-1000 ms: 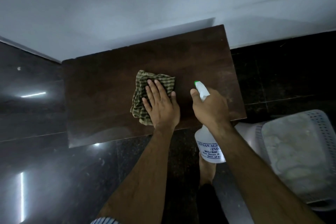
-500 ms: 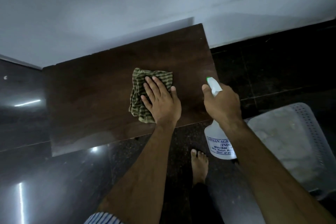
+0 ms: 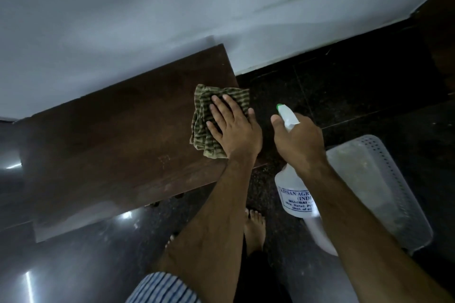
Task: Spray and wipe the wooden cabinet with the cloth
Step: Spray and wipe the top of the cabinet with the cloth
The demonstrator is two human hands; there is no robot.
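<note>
The dark wooden cabinet top stands against the white wall. A green striped cloth lies bunched at the top's right end, its corner hanging over the edge. My left hand presses flat on the cloth with fingers spread. My right hand grips a translucent spray bottle with a white, green-tipped nozzle. The bottle hangs beside the cabinet's right end, over the dark floor, nozzle pointing up and left.
A white perforated plastic basket sits on the dark glossy floor at the right, close under my right forearm. My bare foot stands on the floor in front of the cabinet. The white wall runs behind.
My left hand slid the cloth rightward to the cabinet's right end. My right hand with the bottle moved off the top to beside it. The view shifted right.
</note>
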